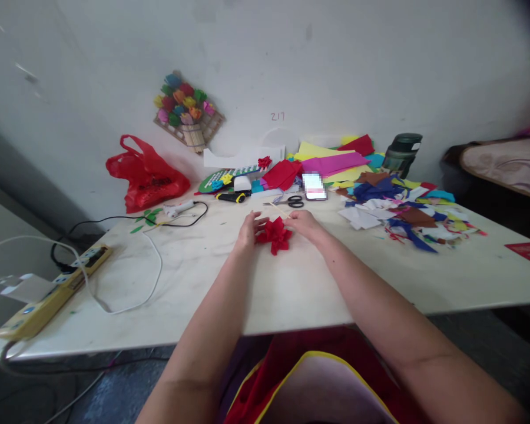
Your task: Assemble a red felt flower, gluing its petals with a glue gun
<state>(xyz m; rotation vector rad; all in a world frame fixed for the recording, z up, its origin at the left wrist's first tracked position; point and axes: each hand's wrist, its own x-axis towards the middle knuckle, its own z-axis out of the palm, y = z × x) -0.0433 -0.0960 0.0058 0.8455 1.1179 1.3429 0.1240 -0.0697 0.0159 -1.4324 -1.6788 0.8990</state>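
A red paper flower point(274, 237) with pointed petals is on or just above the table, between my two hands. My left hand point(249, 228) has curved fingers at the flower's left edge and appears to grip a petal there. On the other side, my right hand point(305, 224) pinches a thin pale stick point(277, 208), which slants up to the left behind the flower. Whether the stick joins the flower is hidden. Just beyond the right hand, a pair of scissors point(295, 202) with black handles lies on the table.
Scraps of coloured paper point(393, 212) are heaped at right, near a dark green bottle point(401, 154). Along the wall are paper sheets point(331, 162), a phone point(313, 186), a yellow-black cutter point(231, 197) and a red plastic bag point(148, 179). A glue gun point(179, 207) and power strip point(57, 294) occupy the left.
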